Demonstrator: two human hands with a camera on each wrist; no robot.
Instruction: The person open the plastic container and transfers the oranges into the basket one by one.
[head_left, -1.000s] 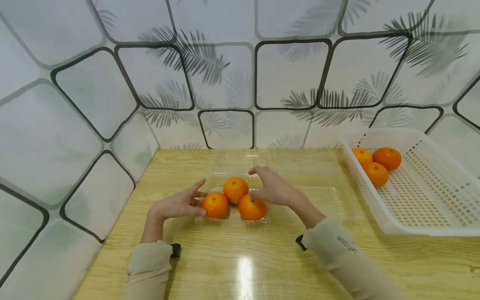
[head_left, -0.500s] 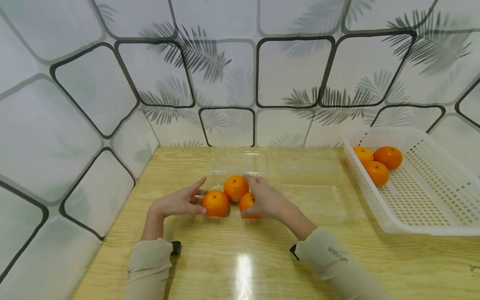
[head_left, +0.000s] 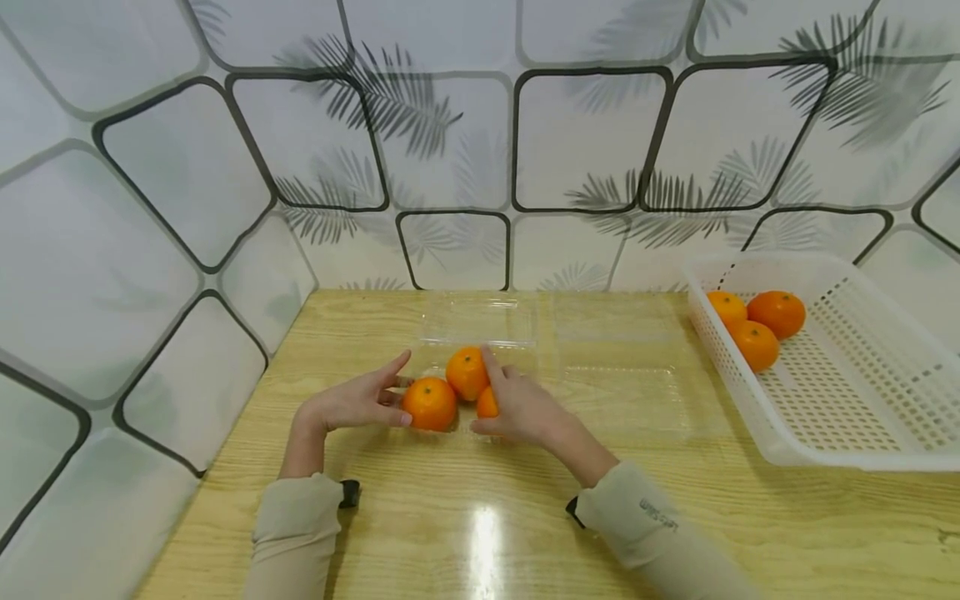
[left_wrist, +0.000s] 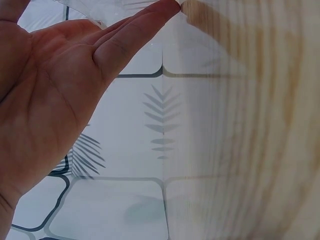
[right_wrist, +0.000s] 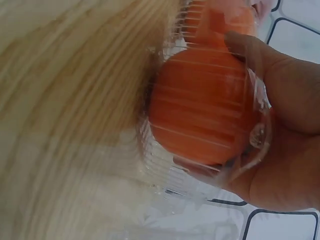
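Three mandarins sit together in a clear plastic box whose raised lid (head_left: pixel 480 319) stands behind them in the head view. My left hand (head_left: pixel 354 405) is at the box's left side, thumb by the left mandarin (head_left: pixel 430 405); its fingers look straight in the left wrist view, touching clear plastic. My right hand (head_left: pixel 522 407) curls over the right mandarin (head_left: pixel 487 404), hiding much of it. Its index finger reaches the back mandarin (head_left: pixel 466 372). Through the box wall, the right wrist view shows the held mandarin (right_wrist: pixel 200 107) between thumb and fingers.
Another clear plastic box (head_left: pixel 626 400) lies open on the wooden table (head_left: pixel 420 533), right of the first. At the far right a white perforated basket (head_left: pixel 862 392) holds three more mandarins (head_left: pixel 755 345). Patterned walls (head_left: pixel 585 142) border the table's back and left.
My right hand has moved left and down onto the right mandarin, closing its fingers around it and covering more of it. The left hand has stayed by the left mandarin.
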